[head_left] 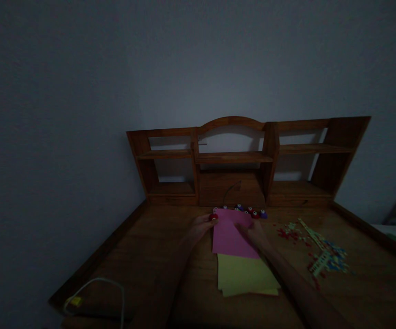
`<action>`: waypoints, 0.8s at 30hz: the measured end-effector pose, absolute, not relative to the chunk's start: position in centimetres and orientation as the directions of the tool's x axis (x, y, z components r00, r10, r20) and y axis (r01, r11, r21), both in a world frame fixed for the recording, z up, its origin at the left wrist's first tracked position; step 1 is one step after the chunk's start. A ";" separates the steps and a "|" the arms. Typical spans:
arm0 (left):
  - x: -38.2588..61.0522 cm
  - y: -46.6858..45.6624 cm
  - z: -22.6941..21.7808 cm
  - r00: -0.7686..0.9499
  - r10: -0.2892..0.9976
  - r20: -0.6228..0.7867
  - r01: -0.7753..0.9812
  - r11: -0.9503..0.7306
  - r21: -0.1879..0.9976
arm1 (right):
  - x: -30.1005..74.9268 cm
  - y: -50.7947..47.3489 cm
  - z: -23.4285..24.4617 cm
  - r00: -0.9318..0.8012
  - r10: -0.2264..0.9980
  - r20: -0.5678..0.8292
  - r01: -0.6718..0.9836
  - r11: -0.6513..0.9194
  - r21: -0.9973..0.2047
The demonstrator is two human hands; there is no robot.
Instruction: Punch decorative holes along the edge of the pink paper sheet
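A pink sheet of paper overlaps a stack of yellow sheets at the middle of the wooden desk. At the pink sheet's upper left corner, my left hand has its fingers closed at a small red piece with a white round top. My right hand rests at the sheet's right side, fingers stretched over the paper and apart. Just beyond the sheet's far edge stand several similar small pieces, among them a red one and a purple one. The dim light blurs finger detail.
A wooden shelf unit stands along the desk's back against the wall. Red, blue and pale plastic bits lie scattered at the right. A white cable and a small yellow object are at the front left. Raised rims edge the desk.
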State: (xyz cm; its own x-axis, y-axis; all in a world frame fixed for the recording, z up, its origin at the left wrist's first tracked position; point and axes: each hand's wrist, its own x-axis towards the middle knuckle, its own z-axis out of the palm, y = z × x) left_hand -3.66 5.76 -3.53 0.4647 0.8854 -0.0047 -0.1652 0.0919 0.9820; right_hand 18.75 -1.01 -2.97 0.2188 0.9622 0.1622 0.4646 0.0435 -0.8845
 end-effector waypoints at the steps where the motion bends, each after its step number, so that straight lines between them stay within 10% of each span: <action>1: -3.7 5.9 -3.7 0.467 0.884 -0.005 -0.160 0.090 0.983 | 18.7 -1.0 -2.9 0.213 0.965 0.155 0.472 0.037 -0.881; 24: -4.0 7.0 -4.8 0.489 0.872 0.021 -0.170 0.071 0.983 | 18.6 -1.0 -2.9 0.142 0.986 0.090 0.361 0.033 -0.932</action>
State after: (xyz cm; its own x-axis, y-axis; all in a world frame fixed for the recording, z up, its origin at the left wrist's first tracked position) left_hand -4.00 6.95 -4.80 0.4886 0.8723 0.0214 -0.1696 0.0709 0.9830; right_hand 18.61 -1.01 -2.93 0.1420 0.9858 0.0901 0.3610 0.0332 -0.9320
